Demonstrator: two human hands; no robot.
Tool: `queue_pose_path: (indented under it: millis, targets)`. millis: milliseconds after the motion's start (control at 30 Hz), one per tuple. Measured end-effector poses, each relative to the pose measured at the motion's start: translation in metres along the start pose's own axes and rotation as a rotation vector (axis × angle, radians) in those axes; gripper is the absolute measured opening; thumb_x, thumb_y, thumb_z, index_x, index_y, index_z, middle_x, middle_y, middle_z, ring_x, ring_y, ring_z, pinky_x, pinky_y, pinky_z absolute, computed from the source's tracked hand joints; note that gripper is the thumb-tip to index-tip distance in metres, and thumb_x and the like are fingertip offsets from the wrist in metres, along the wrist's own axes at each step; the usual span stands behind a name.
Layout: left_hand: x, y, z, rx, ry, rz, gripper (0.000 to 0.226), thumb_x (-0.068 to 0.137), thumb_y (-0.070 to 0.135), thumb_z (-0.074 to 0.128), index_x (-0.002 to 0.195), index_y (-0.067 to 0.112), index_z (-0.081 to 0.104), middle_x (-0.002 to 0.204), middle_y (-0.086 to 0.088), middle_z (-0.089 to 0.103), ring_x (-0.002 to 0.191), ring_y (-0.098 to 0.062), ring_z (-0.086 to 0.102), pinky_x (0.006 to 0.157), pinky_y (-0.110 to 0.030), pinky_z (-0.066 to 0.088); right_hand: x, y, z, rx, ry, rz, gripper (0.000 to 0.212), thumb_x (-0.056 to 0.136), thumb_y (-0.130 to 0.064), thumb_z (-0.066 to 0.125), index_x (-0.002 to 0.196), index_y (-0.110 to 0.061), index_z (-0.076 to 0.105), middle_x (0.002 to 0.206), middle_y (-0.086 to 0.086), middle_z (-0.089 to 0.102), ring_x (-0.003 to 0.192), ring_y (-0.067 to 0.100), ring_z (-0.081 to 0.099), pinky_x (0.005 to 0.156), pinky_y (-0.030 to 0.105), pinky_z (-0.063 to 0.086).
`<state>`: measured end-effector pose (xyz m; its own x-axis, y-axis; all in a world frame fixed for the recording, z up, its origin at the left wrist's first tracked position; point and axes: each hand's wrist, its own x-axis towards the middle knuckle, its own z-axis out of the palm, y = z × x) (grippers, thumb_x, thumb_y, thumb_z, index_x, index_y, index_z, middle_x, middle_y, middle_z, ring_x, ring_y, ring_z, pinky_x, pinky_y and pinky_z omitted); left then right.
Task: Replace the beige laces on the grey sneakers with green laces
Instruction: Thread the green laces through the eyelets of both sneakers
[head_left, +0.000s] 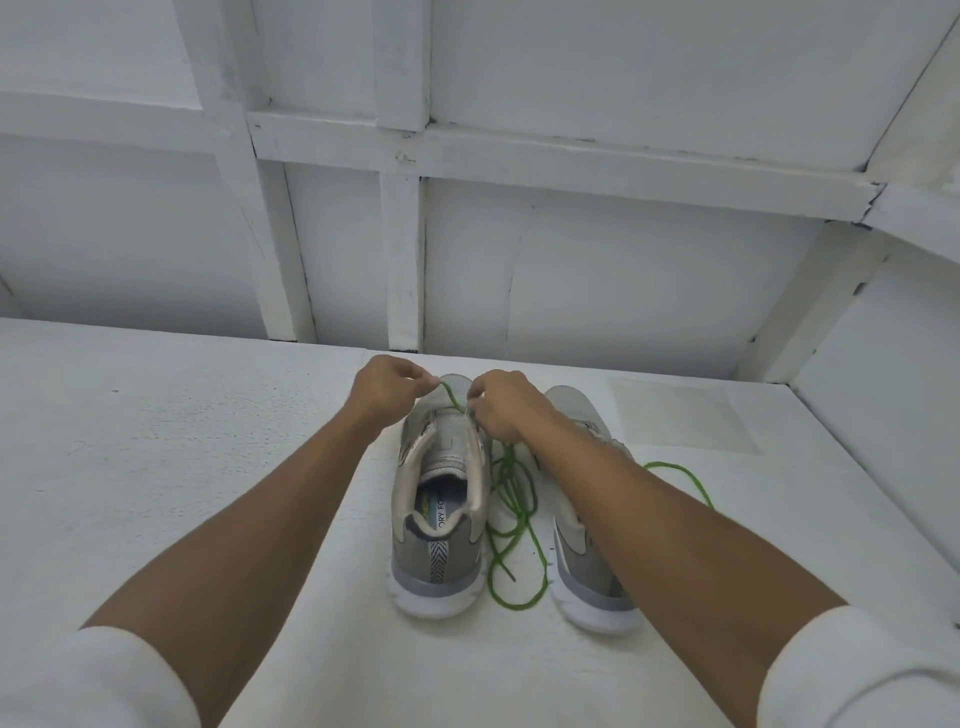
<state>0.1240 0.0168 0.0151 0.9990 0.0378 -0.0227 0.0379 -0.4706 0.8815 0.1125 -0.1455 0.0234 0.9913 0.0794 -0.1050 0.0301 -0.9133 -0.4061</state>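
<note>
Soft even light, wide-angle edge distortion

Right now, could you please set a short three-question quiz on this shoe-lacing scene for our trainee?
1. True or false: both hands work at the left sneaker.
2. Where does most of the loose green lace lie? A) inside a shoe B) between the two sneakers C) on the wall ledge
3. Which hand pinches the lace end near the toe?

Key:
1. True; the left hand and right hand meet over its front eyelets, and the right sneaker is untouched.
2. B.
3. The left hand.
</note>
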Motion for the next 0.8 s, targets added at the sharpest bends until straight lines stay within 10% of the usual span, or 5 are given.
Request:
queue_pose_path:
  millis: [167,433,567,800]
  targets:
    - [0.003,0.002,-0.001,0.084,-0.024,0.055,0.018,0.081,0.034,0.076,0.085,0.017,0.075,0.087,0.002,0.07,0.086,-0.014,0.061,0.073,-0.028,0.044,-0.004,-0.01,0.001,0.403,0.069,-0.083,0.023,0.094,-0.02,0.056,0.111,-0.02,0.071,0.111,0.0,0.069,0.087,0.016,0.06,0.075,0.026,0.045]
    - [-0.001,0.004,-0.006,0.071,-0.079,0.015,0.025,0.082,0.042,0.073,0.086,0.017,0.071,0.082,0.006,0.066,0.086,-0.018,0.061,0.073,-0.029,0.048,-0.004,-0.01,0.0,0.44,0.109,-0.046,0.013,0.093,-0.016,0.06,0.098,-0.014,0.072,0.099,0.002,0.07,0.078,0.015,0.06,0.054,0.012,0.04]
    - [-0.008,0.009,-0.007,0.373,-0.319,-0.218,0.047,0.078,0.054,0.07,0.092,0.008,0.066,0.085,-0.005,0.065,0.077,-0.019,0.059,0.064,-0.027,0.048,0.0,-0.013,0.006,0.374,0.09,-0.003,0.013,0.09,-0.014,0.06,0.09,-0.015,0.072,0.096,0.002,0.07,0.084,0.016,0.061,0.066,0.022,0.042]
    - [-0.005,0.024,-0.005,0.351,-0.301,-0.315,0.015,0.085,0.011,0.063,0.073,0.007,0.055,0.068,-0.008,0.057,0.059,-0.018,0.053,0.054,-0.024,0.049,0.005,-0.016,0.012,0.304,0.014,0.05,0.012,0.082,-0.01,0.063,0.079,-0.018,0.072,0.093,0.005,0.072,0.089,0.02,0.064,0.069,0.024,0.045]
